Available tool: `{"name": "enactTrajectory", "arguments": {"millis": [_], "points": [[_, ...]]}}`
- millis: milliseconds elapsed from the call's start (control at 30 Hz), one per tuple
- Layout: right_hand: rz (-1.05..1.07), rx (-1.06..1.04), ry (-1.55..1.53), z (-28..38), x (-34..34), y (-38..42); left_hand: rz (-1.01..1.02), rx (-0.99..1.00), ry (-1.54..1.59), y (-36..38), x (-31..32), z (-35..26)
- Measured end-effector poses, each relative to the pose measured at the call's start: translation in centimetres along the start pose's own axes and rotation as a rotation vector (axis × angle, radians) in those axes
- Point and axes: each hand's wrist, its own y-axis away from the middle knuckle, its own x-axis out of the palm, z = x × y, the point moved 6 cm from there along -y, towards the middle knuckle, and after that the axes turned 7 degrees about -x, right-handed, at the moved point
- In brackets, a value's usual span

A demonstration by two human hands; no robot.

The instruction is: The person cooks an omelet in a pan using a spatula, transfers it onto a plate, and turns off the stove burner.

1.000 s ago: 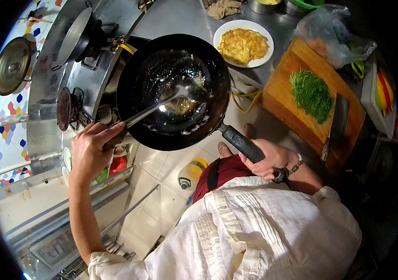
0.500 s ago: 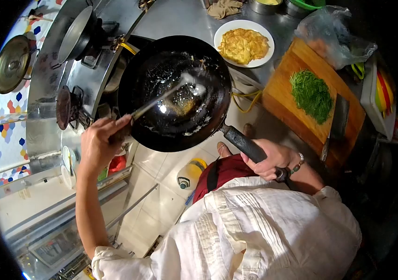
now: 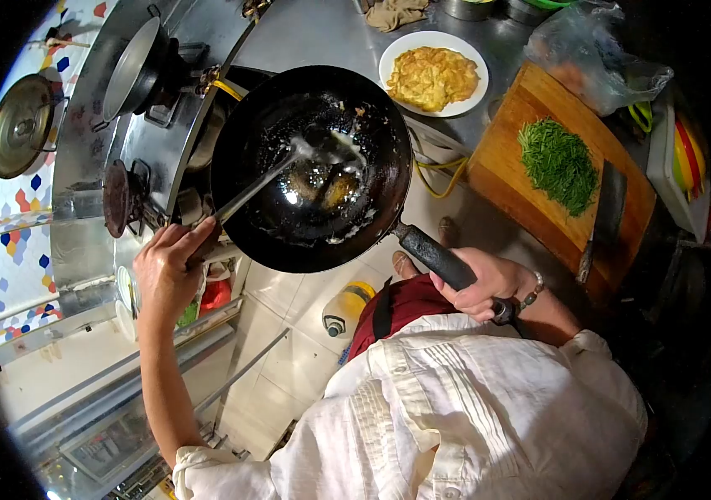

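Observation:
A black wok [image 3: 264, 225] is held up and tilted, its handle [image 3: 435, 257] wrapped by the fingers of my right hand [image 3: 485, 287], which has a beaded bracelet at the wrist. My left hand [image 3: 174, 262] is closed on a metal ladle [image 3: 255, 187] whose handle crosses the wok's left rim. The bowl of the ladle is inside the wok, smeared by motion. Shiny liquid and small bits of residue lie on the wok's inner surface. Beyond it to the right stands a white plate [image 3: 387, 65] with cooked yellow egg [image 3: 432, 77].
A cutting board [image 3: 510, 179] at the right bears chopped greens [image 3: 557, 167] and a knife [image 3: 610, 208]. Behind it lies a plastic bag [image 3: 589, 54]. Another pan [image 3: 137, 67] rests on a burner at the left. A yellow-capped bottle [image 3: 343, 312] stands on the floor.
My left hand has moved slightly left and down, and the ladle's bowl has shifted left inside the wok. My right hand keeps its hold on the handle.

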Motion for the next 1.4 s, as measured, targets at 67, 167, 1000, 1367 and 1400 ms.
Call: {"name": "enactTrajectory", "arguments": {"millis": [67, 167, 1000, 1367, 1400], "points": [[0.029, 0.006, -0.016, 0.0, 0.0, -0.1, -0.008, 0.006, 0.013, -0.7, 0.6, -0.4], [0.005, 0.017, -0.006, 0.0, -0.1, -0.1, -0.057, -0.01, 0.054, -1.3, 1.0, -0.4], [0.004, 0.048, 0.072, -0.7, -1.3, -0.9, 0.617, -0.724, 1.208, -5.3, 0.5, -1.4], [-0.049, 0.013, 0.081, 0.4, -1.4, -0.4, 0.763, -0.573, 1.2, -7.5, -1.6, -3.9], [-0.056, 0.001, 0.083, 0.7, -1.5, -0.3, 0.747, -0.543, 1.18, -7.8, -1.8, -4.0]]}}
